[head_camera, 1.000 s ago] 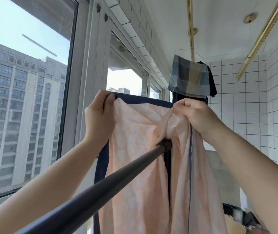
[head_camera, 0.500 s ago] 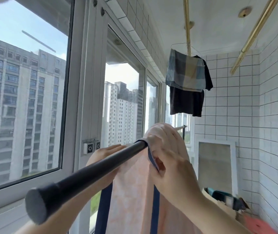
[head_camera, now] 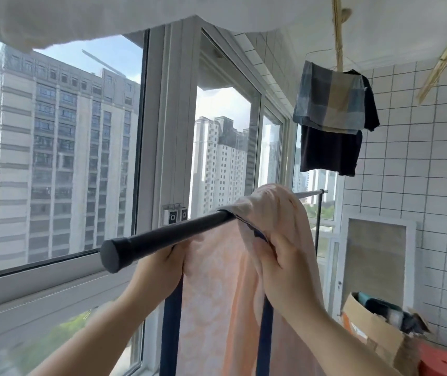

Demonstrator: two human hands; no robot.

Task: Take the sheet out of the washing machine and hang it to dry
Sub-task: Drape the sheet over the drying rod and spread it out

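A peach sheet [head_camera: 217, 294] with dark blue borders hangs draped over a black drying rod [head_camera: 162, 237] that runs from near me toward the far wall. My right hand [head_camera: 284, 267] grips a bunched fold of the sheet just right of the rod, thumb pinching the cloth. Under the rod, my left hand [head_camera: 160, 270] holds the sheet's left side; the rod hides its fingertips. The washing machine is out of view.
Large windows [head_camera: 62, 158] line the left side. A plaid cloth and dark shirt [head_camera: 333, 123] hang from a brass ceiling rail. White fabric [head_camera: 108, 14] hangs across the top. A cardboard box [head_camera: 374, 329] stands at lower right by the tiled wall.
Both hands dropped from above the rod to beside and below it, laying the sheet over it. My view swung left and up, so the rod's end cap now faces me.
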